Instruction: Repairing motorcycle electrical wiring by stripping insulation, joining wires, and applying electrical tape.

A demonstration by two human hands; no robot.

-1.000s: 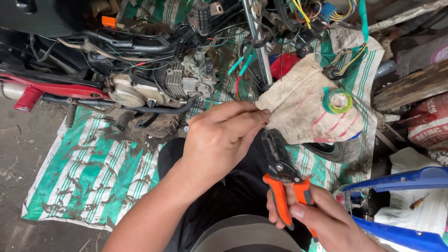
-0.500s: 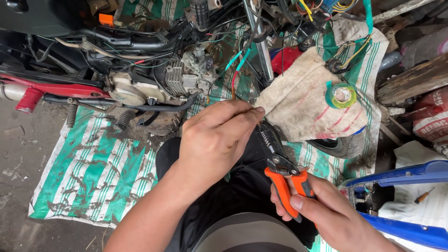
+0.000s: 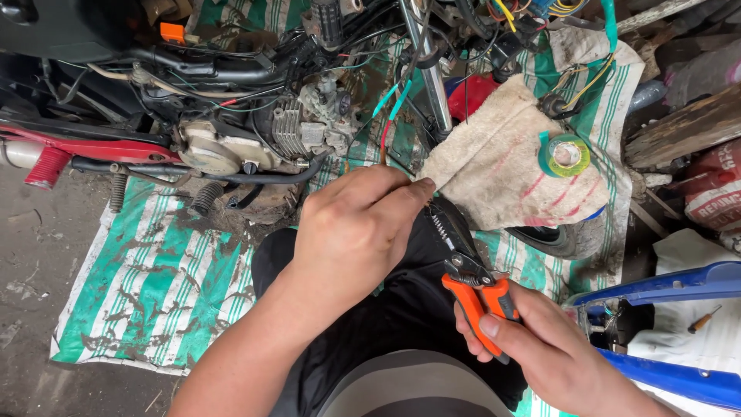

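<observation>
My left hand (image 3: pixel 356 228) is at the centre, fingers pinched together on thin wires that run up toward the motorcycle engine (image 3: pixel 255 143). Green and red wire ends (image 3: pixel 390 108) show just above my fingertips. My right hand (image 3: pixel 540 351) at the lower right grips the orange handles of a pair of wire strippers (image 3: pixel 471 282). The tool's dark jaws point up and left toward my left fingertips. Whether the jaws touch a wire is hidden behind my left hand.
A stripped motorcycle lies on a green-and-white striped tarp (image 3: pixel 154 293). A dirty white cloth (image 3: pixel 502 166) carries a roll of green tape (image 3: pixel 566 154). A blue plastic panel (image 3: pixel 671 324) sits at the right, wooden planks (image 3: pixel 679 131) behind it.
My right hand with the strippers has shifted slightly right and down in the view. My left hand keeps its pinch on the wires in about the same place.
</observation>
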